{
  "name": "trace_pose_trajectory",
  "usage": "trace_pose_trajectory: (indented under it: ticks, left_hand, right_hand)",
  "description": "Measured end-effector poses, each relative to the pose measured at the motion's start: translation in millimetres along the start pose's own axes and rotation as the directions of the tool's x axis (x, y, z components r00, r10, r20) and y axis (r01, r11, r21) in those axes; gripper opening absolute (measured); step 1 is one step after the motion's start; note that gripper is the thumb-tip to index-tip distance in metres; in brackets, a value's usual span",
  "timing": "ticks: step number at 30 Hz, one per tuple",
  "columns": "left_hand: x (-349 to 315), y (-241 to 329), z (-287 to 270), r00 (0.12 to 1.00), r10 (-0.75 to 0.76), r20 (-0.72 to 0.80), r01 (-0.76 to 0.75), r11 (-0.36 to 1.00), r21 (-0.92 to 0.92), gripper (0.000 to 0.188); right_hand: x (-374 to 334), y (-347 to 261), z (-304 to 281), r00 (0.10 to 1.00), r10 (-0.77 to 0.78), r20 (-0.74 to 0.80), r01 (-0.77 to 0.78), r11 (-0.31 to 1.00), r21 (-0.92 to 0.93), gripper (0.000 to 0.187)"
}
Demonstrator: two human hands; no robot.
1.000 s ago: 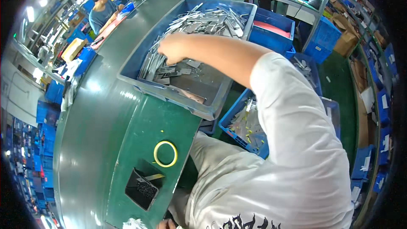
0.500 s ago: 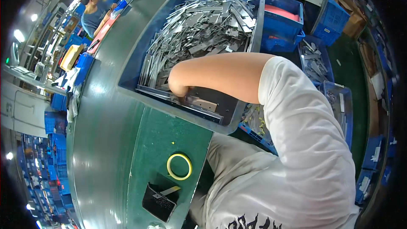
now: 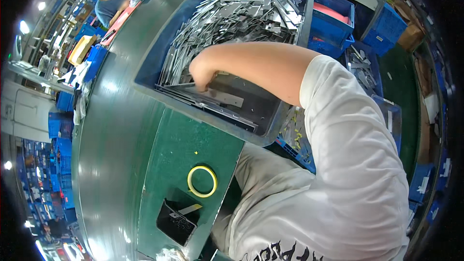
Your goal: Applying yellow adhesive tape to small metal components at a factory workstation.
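Metal pieces, mostly thin strips and flat plates, lay heaped in a large blue bin, piled thickest toward its far end.

Nearest was the wearer's white shirt, its sleeve crossing the right side of the view. Below the bin, on the green tabletop, sat an open black tray of tiny dark parts, with a pale strip slanting over its side. Just beside the tray, a yellow tape roll lay flat.

Farther out, the right hand reached down inside the bin, fingers bent at one end of a flat plate; whether they gripped it could not be told, since the fingertips were hidden. What the left hand was doing could not be told either. Long strips ran along the bin's near wall.

Past the bin's right side stood a blue crate with something pink in it. At the upper left, well apart, a co-worker in a dark cap was at another bench.
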State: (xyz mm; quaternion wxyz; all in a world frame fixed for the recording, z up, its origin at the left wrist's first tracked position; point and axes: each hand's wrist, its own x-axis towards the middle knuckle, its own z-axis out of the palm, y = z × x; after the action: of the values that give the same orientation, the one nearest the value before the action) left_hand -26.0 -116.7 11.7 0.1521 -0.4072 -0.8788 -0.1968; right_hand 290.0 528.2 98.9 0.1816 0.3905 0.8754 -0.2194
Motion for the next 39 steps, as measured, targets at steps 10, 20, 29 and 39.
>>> trace_pose_trajectory:
  ticks: [10,20,29,39]
  left_hand:
    - [3.1,20.5,-20.0,0.98,-0.111,0.163,0.102,0.993,0.063,0.028]
    - [10.1,39.4,-11.2,1.0,0.02,-0.022,-0.027,0.929,-0.368,0.006]
    - [58.4,193.2,-5.6,0.98,0.132,0.147,0.156,-0.066,-0.985,0.065]
    - [40.6,170.2,19.2,0.791,0.106,0.603,0.612,-0.145,-0.778,0.017]
  right_hand:
    - [-24.9,48.2,-27.2,0.994,-0.054,-0.091,0.09,0.887,0.453,0.024]
    - [-141.8,-62.7,-51.2,0.659,-0.005,-0.752,0.623,0.565,0.542,0.022]
    - [-182.2,-238.9,147.0,0.628,-0.667,-0.402,0.763,0.423,0.489,0.018]
    - [-111.7,-220.5,206.6,0.486,-0.396,-0.779,0.573,0.818,-0.058,0.028]
